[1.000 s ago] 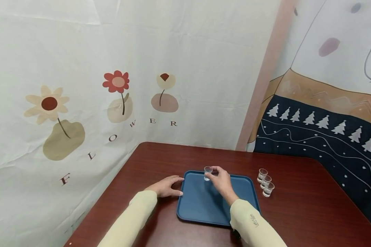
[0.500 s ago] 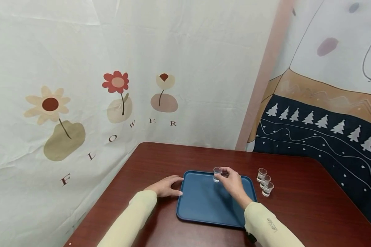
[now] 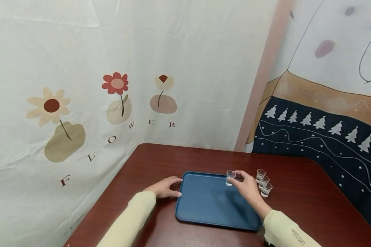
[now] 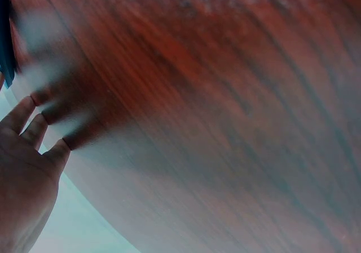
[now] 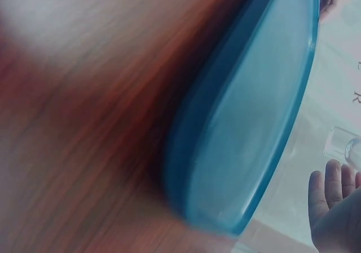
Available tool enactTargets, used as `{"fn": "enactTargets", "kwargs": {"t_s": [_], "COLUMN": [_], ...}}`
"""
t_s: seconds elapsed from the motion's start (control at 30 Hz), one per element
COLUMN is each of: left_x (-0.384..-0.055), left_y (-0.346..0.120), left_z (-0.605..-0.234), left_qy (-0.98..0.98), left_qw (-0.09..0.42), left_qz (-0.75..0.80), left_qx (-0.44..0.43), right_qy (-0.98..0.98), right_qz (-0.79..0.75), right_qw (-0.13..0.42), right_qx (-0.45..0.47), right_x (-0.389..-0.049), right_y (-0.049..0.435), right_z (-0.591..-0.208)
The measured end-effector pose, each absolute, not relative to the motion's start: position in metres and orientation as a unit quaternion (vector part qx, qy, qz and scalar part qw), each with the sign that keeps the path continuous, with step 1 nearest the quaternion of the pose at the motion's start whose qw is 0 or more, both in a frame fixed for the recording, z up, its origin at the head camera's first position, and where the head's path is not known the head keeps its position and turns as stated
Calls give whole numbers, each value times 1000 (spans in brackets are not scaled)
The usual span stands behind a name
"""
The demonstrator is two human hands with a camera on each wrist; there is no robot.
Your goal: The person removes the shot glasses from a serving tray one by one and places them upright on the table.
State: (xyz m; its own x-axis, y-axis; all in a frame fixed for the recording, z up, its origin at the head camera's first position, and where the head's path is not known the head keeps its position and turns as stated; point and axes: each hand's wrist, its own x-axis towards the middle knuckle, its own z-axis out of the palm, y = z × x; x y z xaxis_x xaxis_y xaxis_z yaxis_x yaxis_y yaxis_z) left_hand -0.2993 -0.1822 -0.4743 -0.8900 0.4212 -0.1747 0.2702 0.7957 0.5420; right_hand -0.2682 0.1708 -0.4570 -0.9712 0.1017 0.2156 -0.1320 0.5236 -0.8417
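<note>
A small clear shot glass [image 3: 229,178] is pinched between the thumb and fingers of my right hand [image 3: 246,185], over the far right part of the blue tray [image 3: 214,202]. In the right wrist view the glass [image 5: 343,146] shows beside the fingertips of my right hand [image 5: 338,208]. My left hand [image 3: 164,187] rests at the tray's left edge, thumb and fingertips right at the rim. In the left wrist view my left hand [image 4: 28,168] has its fingers extended over the wood, the tray's edge [image 4: 5,44] just showing.
Three more shot glasses [image 3: 263,183] stand in a slanting row on the brown table [image 3: 170,157], right of the tray. A white curtain [image 3: 198,68] printed with flowers hangs behind, and a dark printed cloth [image 3: 315,151] at the right.
My right hand has carried the shot glass rightward across the far part of the tray, towards the three standing glasses. My left hand has stayed at the tray's left edge.
</note>
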Motion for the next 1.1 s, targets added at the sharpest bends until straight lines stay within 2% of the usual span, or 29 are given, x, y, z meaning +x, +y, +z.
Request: {"fn": "enactTargets", "kwargs": {"t_s": [0.57,1.1], "left_x": [-299,-298], "left_y": [-183,-183], "left_z": [-475,-475], "left_qy": [933,933], "left_qw": [144,145], "left_qz": [264,269], "left_qx": [195,189], "right_qy": [-891,-907], "right_qz": [441,405], "right_qw": [101,86], "right_qx": [-40,-80], "right_x": [-234,-216], "right_y": [243,282], "right_z": [-465,-482]}}
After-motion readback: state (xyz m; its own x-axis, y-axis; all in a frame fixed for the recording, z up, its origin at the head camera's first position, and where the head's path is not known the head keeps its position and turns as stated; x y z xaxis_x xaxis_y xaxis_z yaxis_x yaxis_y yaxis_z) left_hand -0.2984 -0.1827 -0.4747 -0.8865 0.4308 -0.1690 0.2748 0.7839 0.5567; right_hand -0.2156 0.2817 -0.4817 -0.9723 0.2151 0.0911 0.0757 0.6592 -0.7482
